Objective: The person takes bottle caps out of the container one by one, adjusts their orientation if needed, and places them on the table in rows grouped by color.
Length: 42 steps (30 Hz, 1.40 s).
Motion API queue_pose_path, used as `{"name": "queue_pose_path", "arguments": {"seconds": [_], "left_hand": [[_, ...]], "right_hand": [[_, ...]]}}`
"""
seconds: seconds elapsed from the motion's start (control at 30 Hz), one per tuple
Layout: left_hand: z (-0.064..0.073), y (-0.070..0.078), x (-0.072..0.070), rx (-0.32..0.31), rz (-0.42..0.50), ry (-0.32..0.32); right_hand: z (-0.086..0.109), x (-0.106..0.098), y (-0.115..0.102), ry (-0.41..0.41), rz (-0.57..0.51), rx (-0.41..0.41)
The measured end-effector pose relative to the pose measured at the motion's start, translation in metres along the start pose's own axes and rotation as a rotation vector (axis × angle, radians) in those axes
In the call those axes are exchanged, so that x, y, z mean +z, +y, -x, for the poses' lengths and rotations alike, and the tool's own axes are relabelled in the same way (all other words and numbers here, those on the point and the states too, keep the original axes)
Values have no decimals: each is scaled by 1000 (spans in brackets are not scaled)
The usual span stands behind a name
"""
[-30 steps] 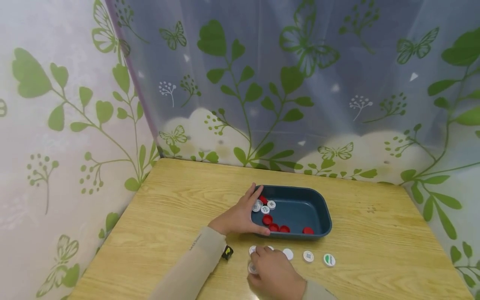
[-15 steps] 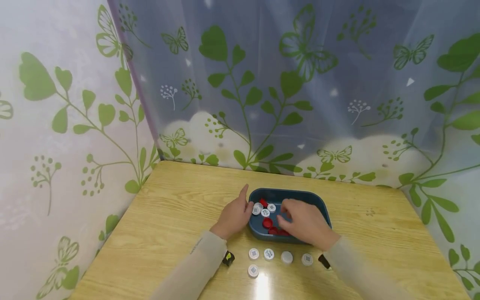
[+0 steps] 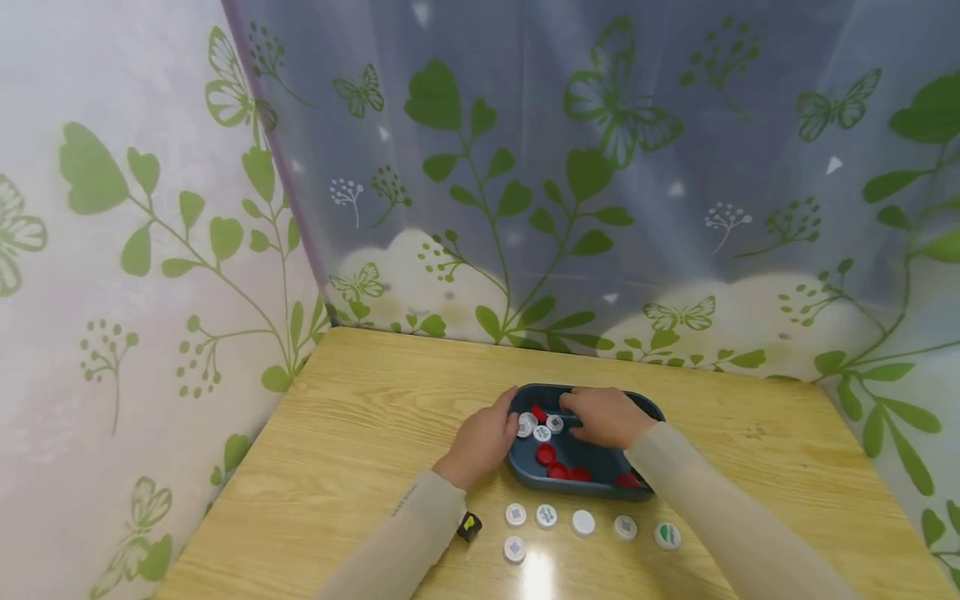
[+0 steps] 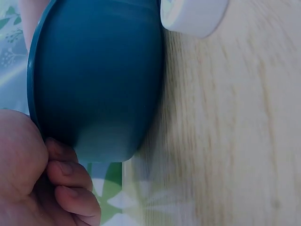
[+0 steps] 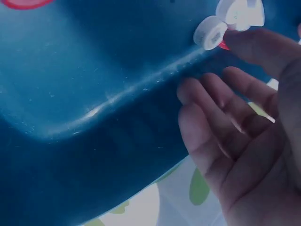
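I am seeing the left hand gripping the left end of the blue tray, its fingers curling below the rim. The right hand is hanging inside the tray, its forearm in a beige sleeve stretching across the right end. Its fingers are bending loosely and standing apart from the thumb; they are not clamping anything. The thumb tip is overlapping a white cap in my right wrist view, but I cannot tell if it is touching.

This cap is lying at the left part of the tray, in a small cluster of white caps. Red caps are lying nearby and along the front wall. On the wooden table, five white caps are forming a row.
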<state>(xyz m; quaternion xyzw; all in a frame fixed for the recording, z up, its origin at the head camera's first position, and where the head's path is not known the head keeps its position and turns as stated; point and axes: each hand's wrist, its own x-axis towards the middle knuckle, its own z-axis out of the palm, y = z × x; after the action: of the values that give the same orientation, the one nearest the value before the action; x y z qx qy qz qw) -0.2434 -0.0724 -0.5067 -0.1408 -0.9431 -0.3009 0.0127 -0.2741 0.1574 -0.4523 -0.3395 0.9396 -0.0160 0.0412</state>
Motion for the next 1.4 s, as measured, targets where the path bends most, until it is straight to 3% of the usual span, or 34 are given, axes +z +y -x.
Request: {"name": "queue_pose_path", "arguments": {"seconds": [0.1,0.27,0.53,0.73,0.93,1.13,1.27,1.4], "left_hand": [[-1,1,2,-1,2,-12],[-1,2,3,0,33,-43],[-2,6,4,3,57,-70],[-3,8,2,-17,52,-72],[-2,9,3,-24,57,-66],[-1,9,3,-32,40,-52],[-1,7,4,-48,35,-44],[-1,8,4,-58,39,-39]], "right_hand": [[-6,2,0,-63,-10,-22],[-12,13,-1,-97,-34,-34],[-16,25,4,-56,-30,10],[-15,28,9,-59,-41,-3],[9,11,21,-13,-175,6],[42,-3,35,-73,-275,-14],[59,2,39,-50,-302,-10],[70,13,31,32,-357,43]]}}
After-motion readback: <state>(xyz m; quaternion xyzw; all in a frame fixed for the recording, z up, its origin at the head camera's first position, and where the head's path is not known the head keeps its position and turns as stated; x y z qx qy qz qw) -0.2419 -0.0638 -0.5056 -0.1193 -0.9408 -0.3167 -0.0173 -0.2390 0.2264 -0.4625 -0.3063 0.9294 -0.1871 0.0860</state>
